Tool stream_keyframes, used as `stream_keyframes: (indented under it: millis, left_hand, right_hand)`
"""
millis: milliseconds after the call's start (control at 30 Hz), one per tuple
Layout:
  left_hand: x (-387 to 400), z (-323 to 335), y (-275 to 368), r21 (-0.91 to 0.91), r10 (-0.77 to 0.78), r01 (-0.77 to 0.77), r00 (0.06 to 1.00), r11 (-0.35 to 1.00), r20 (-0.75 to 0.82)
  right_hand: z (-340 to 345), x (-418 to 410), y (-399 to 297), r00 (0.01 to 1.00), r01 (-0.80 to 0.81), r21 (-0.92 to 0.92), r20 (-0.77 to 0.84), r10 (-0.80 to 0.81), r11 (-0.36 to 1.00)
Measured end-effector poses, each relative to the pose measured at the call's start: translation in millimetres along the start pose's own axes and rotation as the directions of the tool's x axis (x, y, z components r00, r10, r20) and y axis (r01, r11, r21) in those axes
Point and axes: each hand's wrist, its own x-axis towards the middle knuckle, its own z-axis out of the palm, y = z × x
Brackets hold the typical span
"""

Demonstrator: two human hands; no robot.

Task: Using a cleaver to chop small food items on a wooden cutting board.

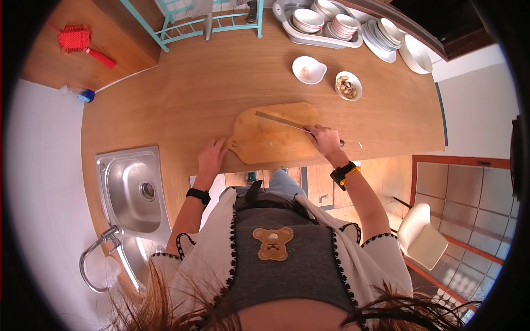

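Observation:
A wooden cutting board (275, 140) lies flat near the counter's front edge, its handle pointing left. My left hand (212, 157) grips that handle, the fingers partly hidden from above. In my right hand (325, 140) is a kitchen knife (281, 120), held above the board's right side. Its blade points left and away from me, and its dark handle end shows past my palm. Beyond the board stand a white spouted bowl (308, 70) with some brownish powder and a white bowl (348, 86) of small tan food pieces. A small white scrap (360, 144) lies right of my hand.
A stainless steel sink (132, 194) with a curved faucet (99, 256) is at left. Along the back stand a turquoise rack (215, 20) with knives, a grey basin (294, 37) of bowls and stacked plates (377, 41). A pale chair (422, 236) stands at right.

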Motion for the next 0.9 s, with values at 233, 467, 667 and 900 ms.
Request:
stream_keyframes:
  millis: [233,467,667,900]
  left_hand:
    - [27,-9,-6,-0.006,0.049,-0.049,0.998,0.999,-0.031]
    - [23,-2,-15,0.053,0.173,-0.166,0.966,0.985,-0.192]
    - [8,-18,16,-0.152,0.0,-0.003,1.0,0.988,-0.02]
    - [-6,-13,31,-0.24,0.101,-0.113,0.993,0.964,-0.059]
  right_hand:
    - [18,-24,-23,0.999,-0.002,-0.126,0.035,0.006,0.992]
    - [7,-26,-19,0.968,0.248,-0.165,0.088,-0.236,0.955]
    - [7,-13,-18,0.992,0.125,-0.072,-0.008,-0.126,0.99]
    - [16,-15,-18,0.961,0.277,-0.156,0.041,-0.274,0.948]
